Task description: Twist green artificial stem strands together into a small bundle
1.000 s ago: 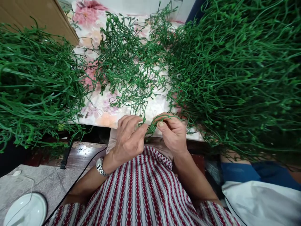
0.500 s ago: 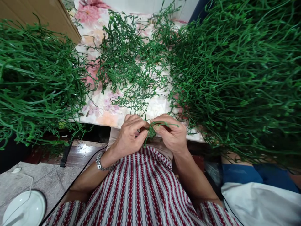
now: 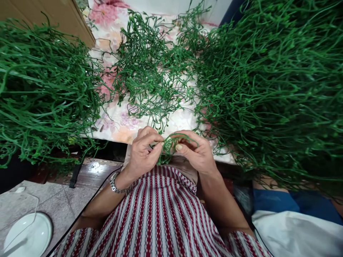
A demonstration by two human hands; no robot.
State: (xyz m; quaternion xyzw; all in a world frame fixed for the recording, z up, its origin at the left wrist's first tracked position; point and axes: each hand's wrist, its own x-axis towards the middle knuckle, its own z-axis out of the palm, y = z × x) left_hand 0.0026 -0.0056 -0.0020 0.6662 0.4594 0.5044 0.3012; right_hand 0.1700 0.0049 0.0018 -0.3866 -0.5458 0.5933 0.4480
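Observation:
My left hand (image 3: 143, 151) and my right hand (image 3: 197, 153) meet at the near edge of a table, both pinching a small bunch of thin green plastic stems (image 3: 167, 146) held between them. A silver watch (image 3: 114, 184) is on my left wrist. Just beyond my fingers lies a loose tangle of the same green stems (image 3: 150, 71) on a flowered cloth (image 3: 118, 123). My red and white striped shirt fills the bottom of the view.
A big heap of green stems (image 3: 273, 89) rises at the right and another heap (image 3: 45, 96) at the left. A cardboard box (image 3: 48, 14) stands at the top left. A white dish (image 3: 26, 233) lies on the floor, a white cloth (image 3: 297, 233) at bottom right.
Both hands have drawn slightly closer together and the stems between them have been bent and gathered into a tighter bunch. The view has shifted a little.

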